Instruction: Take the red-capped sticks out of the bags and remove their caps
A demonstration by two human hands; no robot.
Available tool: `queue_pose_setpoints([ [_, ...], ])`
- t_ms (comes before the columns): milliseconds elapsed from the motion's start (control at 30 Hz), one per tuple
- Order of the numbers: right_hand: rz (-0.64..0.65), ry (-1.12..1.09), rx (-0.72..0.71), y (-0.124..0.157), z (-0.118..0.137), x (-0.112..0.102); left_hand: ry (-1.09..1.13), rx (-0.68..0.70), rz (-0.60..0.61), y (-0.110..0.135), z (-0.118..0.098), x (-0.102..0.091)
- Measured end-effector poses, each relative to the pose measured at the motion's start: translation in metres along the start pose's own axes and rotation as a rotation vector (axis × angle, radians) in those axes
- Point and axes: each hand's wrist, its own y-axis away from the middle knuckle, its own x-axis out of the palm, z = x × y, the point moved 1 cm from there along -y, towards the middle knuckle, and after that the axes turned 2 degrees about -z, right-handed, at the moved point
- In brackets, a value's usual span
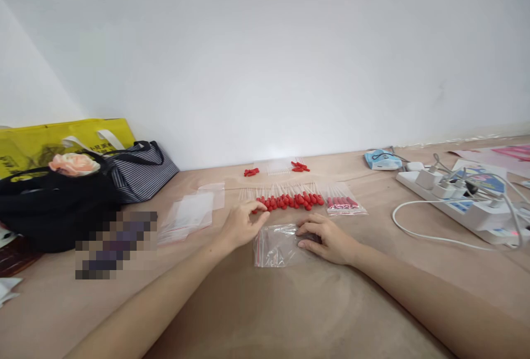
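From here, the right hand (327,238) hides part of the clear bag (274,248); blur masks a dark object (118,246).

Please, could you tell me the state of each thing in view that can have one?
Red-tipped sticks: loose, lying side by side.
Clear bag: lying flat, no sticks visible inside.
Filled bag: lying down, holding several sticks.
Spare bags: flat, overlapping.
Power strip: plugs inserted.
Left hand: fingers curled by the sticks, grip unclear.
Right hand: thumb and fingers apart, at the clear bag.
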Motion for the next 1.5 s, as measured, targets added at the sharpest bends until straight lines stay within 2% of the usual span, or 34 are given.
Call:
queue_pose_setpoints([
  [133,0.015,0.015,-0.008,-0.001,0.002,0.000,0.168,-0.192,0.021,0.033,0.001,0.008],
  [233,0.071,0.020,-0.042,-0.002,0.005,-0.001,0.352,-0.323,0.065,0.043,0.006,0.014],
  [367,0.140,0.008,-0.064,-0.002,0.009,-0.001,0.516,-0.373,0.171,0.043,0.006,0.013],
  [467,0.139,-0.006,-0.068,-0.001,0.010,-0.001,0.504,-0.356,0.291,0.040,0.002,0.004],
  [500,0.129,-0.008,-0.067,0.000,0.010,-0.001,0.489,-0.352,0.294,0.038,0.002,-0.002],
  [533,0.115,-0.004,-0.067,0.001,0.010,0.000,0.470,-0.354,0.267,0.036,0.003,-0.009],
  [600,0.063,0.032,-0.065,0.002,0.009,0.001,0.419,-0.388,0.123,0.033,0.012,-0.031],
  [700,-0.080,0.164,-0.047,0.003,0.004,-0.001,0.248,-0.537,-0.226,0.035,0.043,-0.070],
  [767,-0.216,0.265,0.021,0.002,-0.004,-0.008,0.113,-0.671,-0.437,0.043,0.070,-0.093],
  [800,-0.284,0.308,0.083,0.001,-0.010,-0.013,-0.004,-0.721,-0.454,0.048,0.083,-0.101],
  [867,-0.394,0.373,0.263,0.001,-0.026,-0.026,-0.286,-0.769,-0.371,0.059,0.104,-0.108],
  [967,-0.440,0.476,0.603,0.005,-0.057,-0.045,-0.560,-0.738,-0.244,0.071,0.116,-0.104],
  [1033,-0.385,0.518,0.804,0.009,-0.078,-0.054,-0.663,-0.719,-0.284,0.075,0.112,-0.099],
  [1100,-0.285,0.498,0.937,0.013,-0.096,-0.061,-0.737,-0.640,-0.355,0.076,0.105,-0.094],
  [1133,-0.233,0.474,0.979,0.014,-0.103,-0.063,-0.760,-0.583,-0.347,0.075,0.102,-0.092],
  [1167,-0.190,0.447,1.005,0.014,-0.109,-0.065,-0.764,-0.533,-0.286,0.074,0.100,-0.089],
  [1233,-0.147,0.402,1.037,0.012,-0.116,-0.070,-0.714,-0.496,-0.048,0.073,0.101,-0.081],
  [1300,-0.142,0.362,1.058,0.009,-0.119,-0.074,-0.635,-0.535,0.185,0.074,0.104,-0.074],
  [1333,-0.134,0.337,1.060,0.007,-0.119,-0.075,-0.612,-0.559,0.241,0.075,0.105,-0.071],
  [1400,-0.085,0.262,1.064,0.005,-0.119,-0.075,-0.635,-0.555,0.189,0.077,0.106,-0.068],
  [1500,-0.097,0.060,1.076,0.008,-0.120,-0.073,-0.717,-0.355,-0.073,0.077,0.097,-0.067],
])
